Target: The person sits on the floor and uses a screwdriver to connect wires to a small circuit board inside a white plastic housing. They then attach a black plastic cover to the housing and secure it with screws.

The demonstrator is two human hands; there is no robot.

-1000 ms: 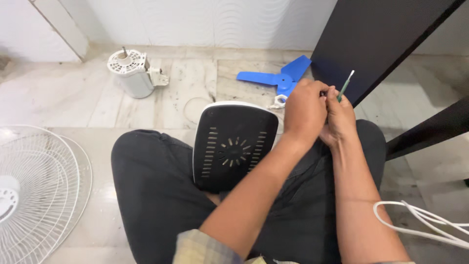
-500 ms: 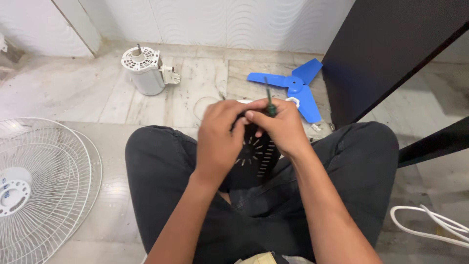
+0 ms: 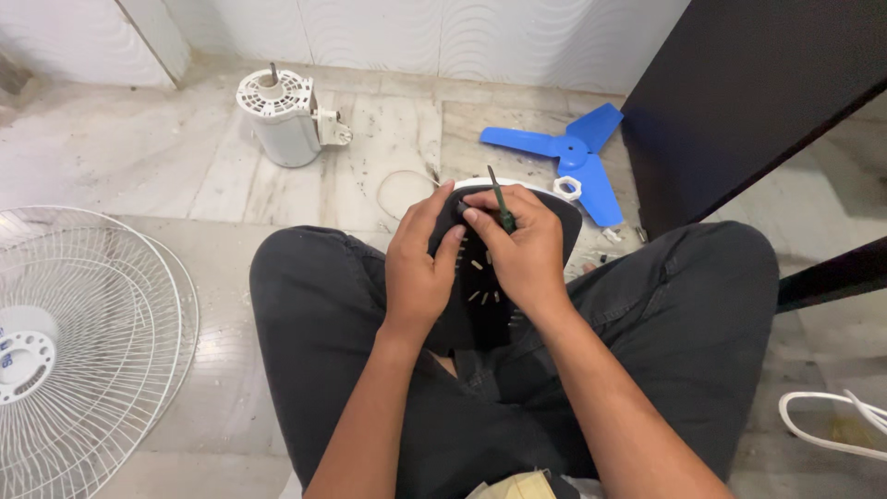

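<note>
Both hands are working over a black vented fan cover (image 3: 480, 296) that is resting in the person's lap, its white rim showing at the far edge. Curled around the cover's left side, the left hand (image 3: 420, 268) is gripping it with the fingers wrapped over the top edge and the thumb lying along the face. Closed around a green-handled screwdriver (image 3: 502, 205), the right hand (image 3: 525, 248) is pinching the tool between thumb and fingertips, with the shaft sticking up and away past the knuckles (the tip itself is hidden by the fingers). The person is sitting cross-legged on the marble floor (image 3: 139, 157) in dark trousers. One white fan motor (image 3: 282, 118) is standing upright on the floor well beyond the knees, its shaft pointing up. One blue three-bladed fan blade (image 3: 577, 152) is lying flat near a dark cabinet (image 3: 739, 92), and one white plastic nut (image 3: 566, 188) is sitting just beside the blade's hub. One white wire fan grille (image 3: 65, 342) is lying at the left, appearing to be a second guard stacked beneath it, though I cannot tell for sure. A white cable (image 3: 832, 420) is looping at the right edge. Nothing here is serving as a container.
</note>
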